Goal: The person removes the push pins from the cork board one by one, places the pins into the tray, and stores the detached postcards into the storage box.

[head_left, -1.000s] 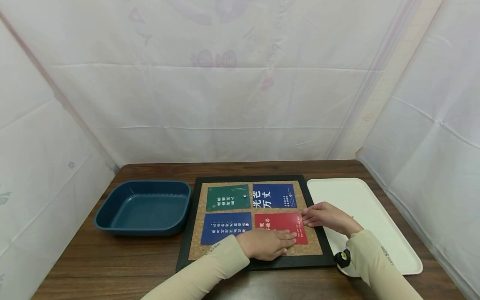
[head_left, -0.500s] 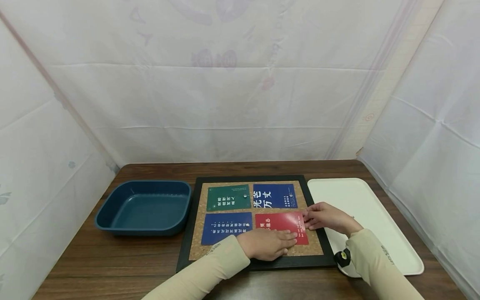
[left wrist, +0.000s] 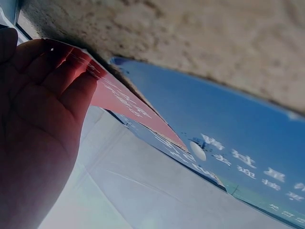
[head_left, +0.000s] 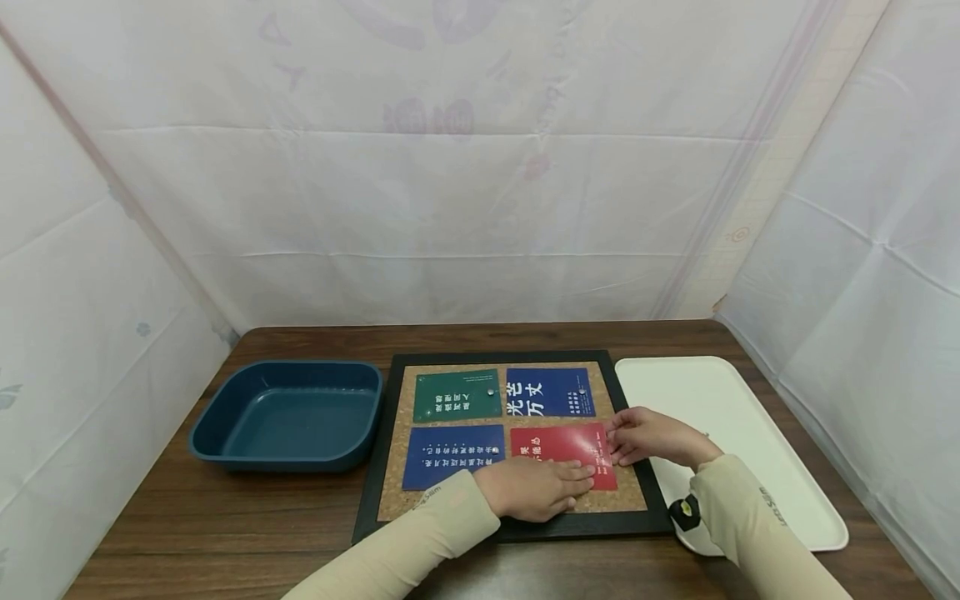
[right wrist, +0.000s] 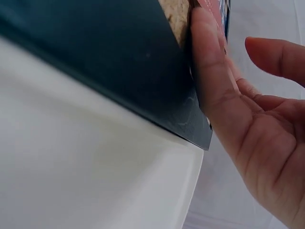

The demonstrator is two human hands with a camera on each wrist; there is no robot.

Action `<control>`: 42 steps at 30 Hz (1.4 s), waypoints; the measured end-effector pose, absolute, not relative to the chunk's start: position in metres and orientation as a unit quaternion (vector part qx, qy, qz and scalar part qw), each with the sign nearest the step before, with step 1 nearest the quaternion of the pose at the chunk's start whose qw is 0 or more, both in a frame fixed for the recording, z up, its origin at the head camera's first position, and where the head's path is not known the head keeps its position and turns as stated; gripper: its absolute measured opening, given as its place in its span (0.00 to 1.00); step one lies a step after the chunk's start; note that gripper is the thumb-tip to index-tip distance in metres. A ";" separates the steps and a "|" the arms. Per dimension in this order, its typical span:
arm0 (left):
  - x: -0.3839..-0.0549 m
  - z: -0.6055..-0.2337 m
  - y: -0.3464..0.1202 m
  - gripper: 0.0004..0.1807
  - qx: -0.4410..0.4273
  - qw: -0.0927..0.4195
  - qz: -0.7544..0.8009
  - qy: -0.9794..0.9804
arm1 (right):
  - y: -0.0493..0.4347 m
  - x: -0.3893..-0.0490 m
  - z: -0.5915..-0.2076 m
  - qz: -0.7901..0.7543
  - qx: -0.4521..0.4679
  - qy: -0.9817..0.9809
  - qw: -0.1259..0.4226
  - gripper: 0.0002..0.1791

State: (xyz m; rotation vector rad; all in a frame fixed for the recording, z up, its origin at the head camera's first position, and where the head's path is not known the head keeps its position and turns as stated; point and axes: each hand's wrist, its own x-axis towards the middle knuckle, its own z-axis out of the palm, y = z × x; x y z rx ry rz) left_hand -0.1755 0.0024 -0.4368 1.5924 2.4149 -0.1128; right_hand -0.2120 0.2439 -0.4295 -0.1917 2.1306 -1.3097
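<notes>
In the head view a red card (head_left: 564, 443) lies on the lower right of a black-framed cork board (head_left: 630, 497). My left hand (head_left: 534, 489) rests across the card's lower part with straight fingers. In the left wrist view its fingertips touch the red card (left wrist: 128, 105), whose edge stands off the cork. My right hand (head_left: 663, 439) reaches in from the right, its fingertips at the card's right edge. A gap shows between two of that hand's fingers (right wrist: 207, 52) in the right wrist view; the exact contact is partly hidden.
Two blue cards (head_left: 551, 392) and a green card (head_left: 456, 396) lie on the board, with pins in them. A dark blue basin (head_left: 360, 450) stands left, a white tray (head_left: 750, 450) right, partly under my right arm. White cloth (head_left: 480, 192) surrounds the wooden table (head_left: 187, 533).
My right hand shifts slightly, its lower fingers a little further down the red card's right edge. The left hand stays put on the card.
</notes>
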 end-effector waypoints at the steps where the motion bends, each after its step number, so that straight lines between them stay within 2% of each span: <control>1: -0.175 -0.437 0.002 0.26 0.546 0.123 -0.039 0.828 | 0.244 -0.212 -0.430 -0.494 -0.071 0.809 0.312 0.15; 19: -0.175 -0.435 0.004 0.26 0.545 0.130 -0.040 0.827 | 0.237 -0.211 -0.430 -0.458 -0.071 0.821 0.332 0.07; 31: -0.175 -0.434 0.003 0.27 0.548 0.123 -0.051 0.826 | 0.231 -0.210 -0.432 -0.423 -0.056 0.852 0.304 0.05; 42: -0.175 -0.435 0.002 0.26 0.536 0.141 -0.024 0.832 | 0.222 -0.211 -0.433 -0.371 -0.020 0.883 0.286 0.04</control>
